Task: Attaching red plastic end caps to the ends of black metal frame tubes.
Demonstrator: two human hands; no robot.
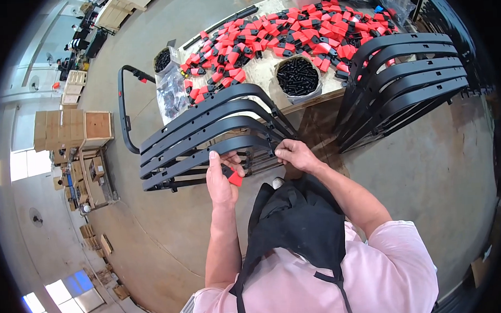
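Note:
My left hand (221,182) is closed around a red and black plastic piece (235,179), its thumb up against the nearest black metal frame (206,154). That frame is the front one of several bent black frames standing in a row before me. My right hand (297,156) is closed in a pinch at the right-hand bend of the same frame, beside a small black fitting (271,147). Whatever lies between those fingertips is too small or too hidden to name.
Beyond the frames, a table (293,106) carries a heap of red and black plastic pieces (307,30). A tub of black screws (298,76) stands at its near edge, another tub (163,59) at its left. More black frames (408,76) stand to the right; one frame (122,106) leans at the left.

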